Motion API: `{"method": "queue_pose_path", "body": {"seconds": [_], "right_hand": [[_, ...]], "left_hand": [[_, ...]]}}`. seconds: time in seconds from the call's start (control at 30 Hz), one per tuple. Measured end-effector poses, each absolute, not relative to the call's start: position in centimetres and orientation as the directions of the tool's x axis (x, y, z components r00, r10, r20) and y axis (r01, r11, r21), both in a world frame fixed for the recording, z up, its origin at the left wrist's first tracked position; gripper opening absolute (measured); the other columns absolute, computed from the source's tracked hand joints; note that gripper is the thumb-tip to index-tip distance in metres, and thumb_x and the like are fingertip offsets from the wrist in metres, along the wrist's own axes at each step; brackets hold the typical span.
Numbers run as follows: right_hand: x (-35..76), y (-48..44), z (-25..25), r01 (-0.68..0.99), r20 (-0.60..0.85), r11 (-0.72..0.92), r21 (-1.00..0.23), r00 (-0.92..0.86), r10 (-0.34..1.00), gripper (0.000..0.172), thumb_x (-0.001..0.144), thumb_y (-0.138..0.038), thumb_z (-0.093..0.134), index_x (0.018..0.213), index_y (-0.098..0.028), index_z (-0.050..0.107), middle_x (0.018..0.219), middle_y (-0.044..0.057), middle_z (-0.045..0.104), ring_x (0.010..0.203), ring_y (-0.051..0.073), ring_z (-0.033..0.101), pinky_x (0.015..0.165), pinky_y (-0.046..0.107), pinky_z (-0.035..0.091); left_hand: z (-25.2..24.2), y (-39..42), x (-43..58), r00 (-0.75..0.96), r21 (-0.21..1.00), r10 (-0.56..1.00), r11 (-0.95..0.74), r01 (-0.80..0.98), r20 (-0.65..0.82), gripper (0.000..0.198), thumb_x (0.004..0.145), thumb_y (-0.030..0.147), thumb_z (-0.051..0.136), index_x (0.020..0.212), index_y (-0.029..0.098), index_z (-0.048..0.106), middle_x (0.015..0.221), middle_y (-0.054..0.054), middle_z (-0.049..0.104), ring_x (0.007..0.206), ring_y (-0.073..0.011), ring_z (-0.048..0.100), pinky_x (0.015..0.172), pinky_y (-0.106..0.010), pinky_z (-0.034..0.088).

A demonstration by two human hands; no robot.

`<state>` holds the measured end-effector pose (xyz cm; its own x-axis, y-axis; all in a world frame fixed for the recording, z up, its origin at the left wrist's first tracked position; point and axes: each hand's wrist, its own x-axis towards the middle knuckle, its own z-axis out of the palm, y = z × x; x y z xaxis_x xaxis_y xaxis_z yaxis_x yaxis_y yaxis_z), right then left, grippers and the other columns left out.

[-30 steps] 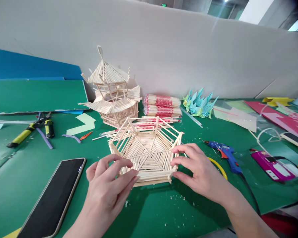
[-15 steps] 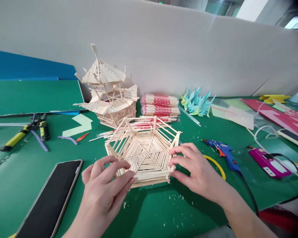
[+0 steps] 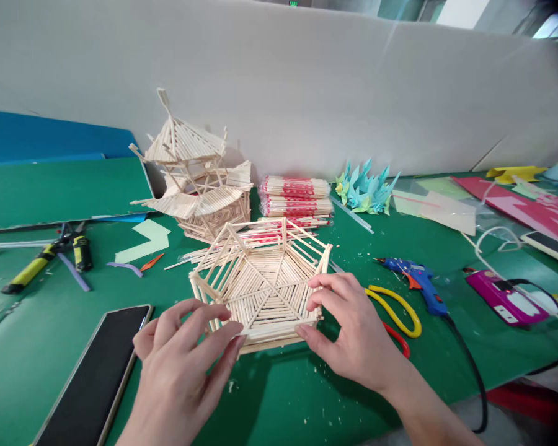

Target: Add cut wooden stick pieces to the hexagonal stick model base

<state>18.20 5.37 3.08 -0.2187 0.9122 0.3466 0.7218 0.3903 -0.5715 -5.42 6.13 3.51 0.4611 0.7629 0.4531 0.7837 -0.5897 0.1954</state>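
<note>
A shallow many-sided tray of pale wooden sticks (image 3: 274, 297), with a slatted floor and open railing sides, sits on the green table before me. My left hand (image 3: 190, 347) pinches a wooden stick (image 3: 270, 333) along the tray's near edge, thumb and index finger at its left end. My right hand (image 3: 348, 322) curls round the tray's right near corner, thumb on the near edge and fingertips at the right side. Behind the tray stands a tiered pavilion (image 3: 199, 179) of the same sticks.
Bundled sticks (image 3: 295, 197) lie behind the tray, beside blue-green folded paper (image 3: 368, 189). Right are yellow-handled scissors (image 3: 413, 319), a blue glue gun (image 3: 418, 285) with its cord, and a magenta box (image 3: 504, 297). Left are a phone (image 3: 95, 378) and yellow-handled pliers (image 3: 37, 266).
My right thumb has moved left along the tray's near edge. My view has shifted slightly, and more of the scissors' handles shows beside my right hand.
</note>
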Motion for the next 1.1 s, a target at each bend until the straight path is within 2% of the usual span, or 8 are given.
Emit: {"method": "queue_pose_path", "body": {"seconds": [0.17,0.27,0.4,0.5,0.67,0.87,1.0,1.1], "right_hand": [[18.2,5.2,3.1,0.713,0.355,0.386,-0.585,-0.202,0.913,0.015,0.074,-0.031,0.061,0.08,-0.021,0.052,0.103,0.006,0.052,0.099,0.023,0.046,0.087,0.041,0.035],[18.2,5.2,3.0,0.707,0.359,0.385,-0.594,-0.196,0.913,0.016,0.073,-0.031,0.062,0.081,-0.021,0.053,0.103,0.006,0.052,0.099,0.023,0.047,0.087,0.041,0.036],[17.9,5.4,2.9,0.695,0.37,0.384,-0.607,-0.181,0.911,0.016,0.072,-0.03,0.061,0.081,-0.02,0.054,0.103,0.007,0.053,0.098,0.024,0.047,0.088,0.041,0.036],[17.9,5.5,2.8,0.688,0.376,0.387,-0.614,-0.177,0.91,0.02,0.066,-0.023,0.062,0.084,-0.018,0.055,0.103,0.007,0.053,0.097,0.024,0.048,0.088,0.04,0.037],[18.0,5.4,3.0,0.663,0.381,0.396,-0.635,-0.177,0.908,0.024,0.063,-0.019,0.06,0.086,-0.017,0.055,0.104,0.007,0.053,0.098,0.023,0.047,0.088,0.04,0.038],[18.8,5.4,3.1,0.654,0.345,0.415,-0.632,-0.242,0.907,0.024,0.066,-0.015,0.059,0.09,-0.018,0.055,0.109,0.006,0.052,0.104,0.021,0.045,0.091,0.036,0.036],[19.1,5.7,3.1,0.665,0.33,0.425,-0.614,-0.274,0.904,0.019,0.07,-0.013,0.057,0.088,-0.019,0.055,0.109,0.005,0.052,0.104,0.02,0.045,0.092,0.034,0.035],[19.2,5.8,3.3,0.665,0.323,0.428,-0.612,-0.284,0.903,0.018,0.072,-0.012,0.056,0.087,-0.019,0.055,0.108,0.005,0.053,0.105,0.02,0.045,0.091,0.035,0.035]], "left_hand": [[4.0,6.0,-5.1,0.48,0.129,0.762,-0.58,0.804,0.434,0.014,0.077,0.023,0.056,0.089,0.024,0.062,0.093,-0.009,0.062,0.094,-0.0329,0.046,0.073,-0.047,0.037],[4.4,5.7,-3.5,0.505,0.068,0.74,-0.59,0.805,0.445,0.027,0.076,0.031,0.057,0.1,0.02,0.06,0.099,-0.011,0.063,0.099,-0.0359,0.045,0.073,-0.048,0.035],[4.7,5.4,0.1,0.569,0.023,0.696,-0.641,0.767,0.437,0.025,0.081,0.02,0.048,0.104,0.02,0.058,0.103,-0.006,0.067,0.102,-0.0313,0.05,0.074,-0.044,0.03],[4.8,5.6,2.1,0.585,0.076,0.706,-0.661,0.747,0.399,0.023,0.082,0.012,0.044,0.098,0.017,0.06,0.089,-0.005,0.069,0.095,-0.0285,0.056,0.073,-0.042,0.029],[4.6,6.5,2.7,0.628,0.132,0.722,-0.68,0.721,0.288,0.026,0.081,0.009,0.042,0.099,0.014,0.06,0.071,-0.003,0.064,0.064,-0.0202,0.056,0.069,-0.039,0.03],[3.6,6.9,2.4,0.608,0.228,0.708,-0.698,0.679,0.359,0.027,0.083,0.009,0.036,0.091,0.016,0.06,0.069,-0.003,0.057,0.064,-0.0189,0.051,0.061,-0.034,0.032],[3.6,6.8,2.4,0.628,0.246,0.716,-0.697,0.674,0.306,0.029,0.085,0.011,0.032,0.079,0.017,0.06,0.07,-0.005,0.056,0.065,-0.0184,0.049,0.06,-0.032,0.034],[3.9,6.8,2.4,0.628,0.245,0.728,-0.684,0.687,0.275,0.029,0.085,0.011,0.031,0.077,0.017,0.059,0.07,-0.005,0.055,0.065,-0.0187,0.049,0.059,-0.032,0.035]]}}
